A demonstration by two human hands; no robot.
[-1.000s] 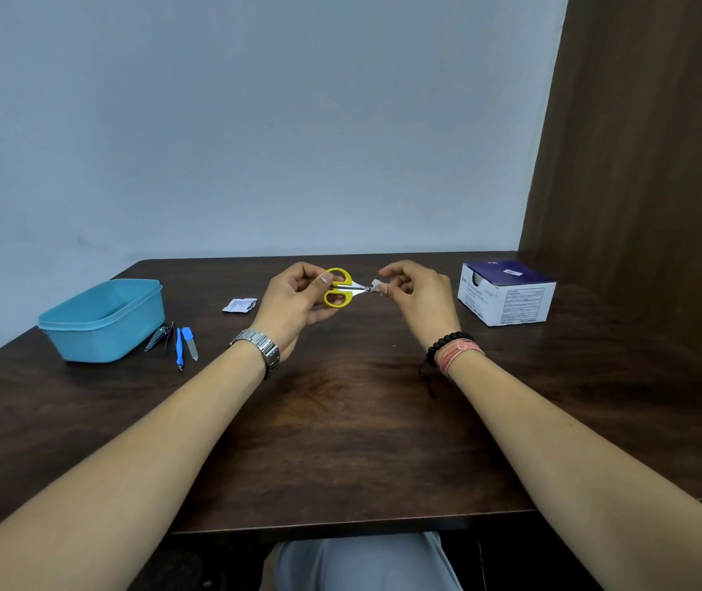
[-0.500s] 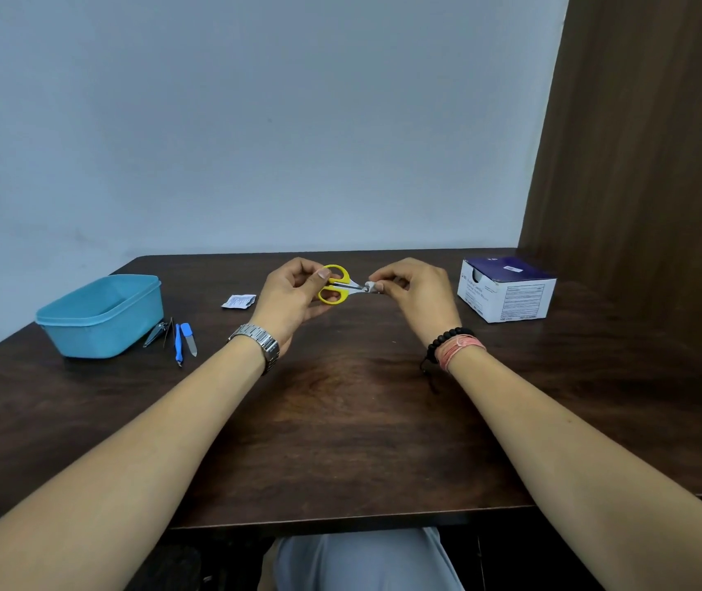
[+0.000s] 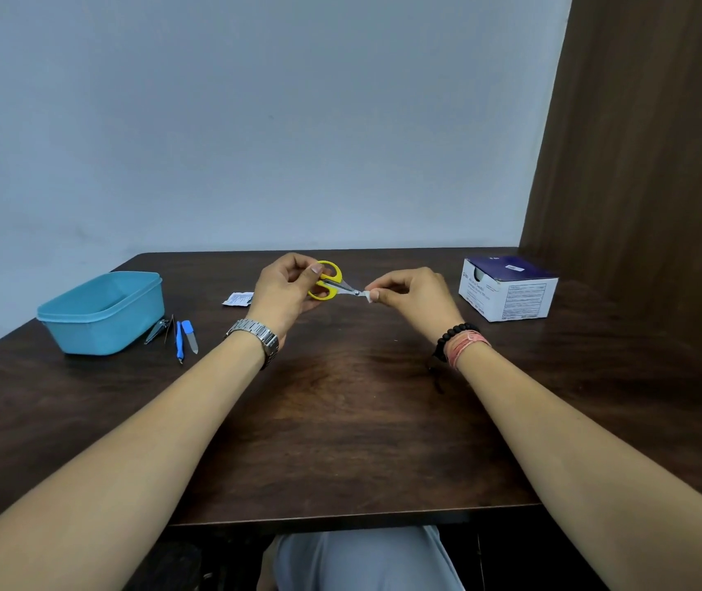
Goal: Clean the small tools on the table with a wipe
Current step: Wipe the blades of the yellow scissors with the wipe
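Note:
Above the middle of the dark table, my left hand (image 3: 285,292) grips the yellow handles of small scissors (image 3: 329,283), blades pointing right. My right hand (image 3: 413,294) pinches a small white wipe (image 3: 369,295) at the tip of the blades. On the table to the left lie a metal nail clipper (image 3: 157,330), a thin dark tool (image 3: 171,328), a blue-handled tool (image 3: 179,341) and a blue-capped nail file (image 3: 190,336).
A teal plastic tub (image 3: 104,311) stands at the left, beside the small tools. A torn white wipe sachet (image 3: 237,299) lies behind my left hand. A blue-and-white box (image 3: 509,287) sits at the right, near a wooden side panel (image 3: 648,164). The table edge (image 3: 340,520) runs close to me.
My right hand has slid the wipe outward along the blades to their tip. The scissors are turned so the blades point slightly down and right.

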